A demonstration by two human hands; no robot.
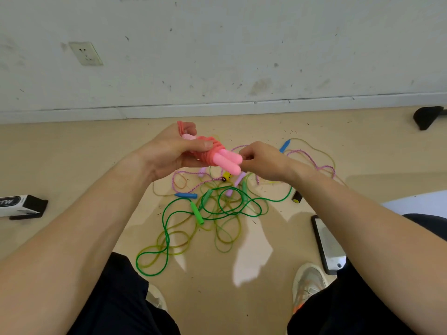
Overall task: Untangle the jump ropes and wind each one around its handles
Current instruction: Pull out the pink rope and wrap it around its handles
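My left hand (pixel 173 151) grips a pink jump rope bundle (pixel 214 153): two pink handles side by side with coral rope wound round them. My right hand (pixel 262 160) is curled at the free ends of the pink handles (pixel 229 159), fingertips touching them. On the floor below lies a tangle: a green rope (pixel 167 228) with green handles (pixel 197 212), a yellowish rope (pixel 225 238), a purple-and-white braided rope (pixel 312 159) with lilac handles (pixel 238 181), and blue handles (pixel 186 195).
A white wall with a socket (pixel 85 53) runs behind. A black-and-white box (pixel 23 205) lies at left, a flat black-edged device (pixel 327 245) at right, a small black-and-yellow piece (pixel 297 197) near the ropes. My knees and shoes (pixel 308 284) frame the floor in front.
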